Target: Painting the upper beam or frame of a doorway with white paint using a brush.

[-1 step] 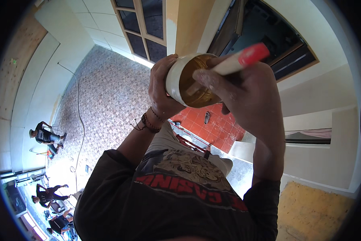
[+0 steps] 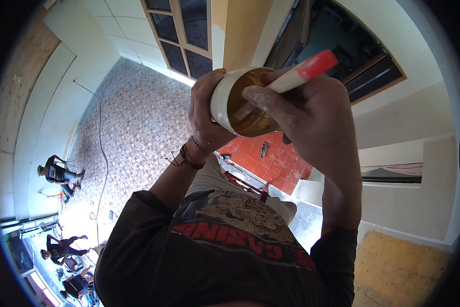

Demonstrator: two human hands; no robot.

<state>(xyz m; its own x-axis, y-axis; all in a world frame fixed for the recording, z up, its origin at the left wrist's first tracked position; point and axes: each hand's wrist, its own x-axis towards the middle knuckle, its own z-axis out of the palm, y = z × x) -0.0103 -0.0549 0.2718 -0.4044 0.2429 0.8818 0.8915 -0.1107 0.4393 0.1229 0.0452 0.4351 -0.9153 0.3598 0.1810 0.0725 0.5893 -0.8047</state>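
My left hand (image 2: pixel 201 110) is wrapped round the side of a pale round can (image 2: pixel 221 100) at chest height. The can is tilted, its mouth facing right, and its inside looks golden brown and shiny. Between the thumb and fingers of my right hand (image 2: pixel 324 120) is a brush (image 2: pixel 293 79) with a pale handle and a red end. The red end points up and right; the other end reaches down into the can, where my fingers partly hide it. Whitish dust or dried paint marks my right thumb.
Windows (image 2: pixel 181 30) and a dark doorway (image 2: pixel 342 41) are ahead. Below lie a patterned tile floor (image 2: pixel 132 112) with a long cable (image 2: pixel 105 163), and red tiles (image 2: pixel 248 156) with a sandal (image 2: pixel 263 149). Several people (image 2: pixel 61 171) are far off at left.
The brush and my right hand have shifted slightly to the left, and the red end looks less blurred. The can and my left hand have barely moved.
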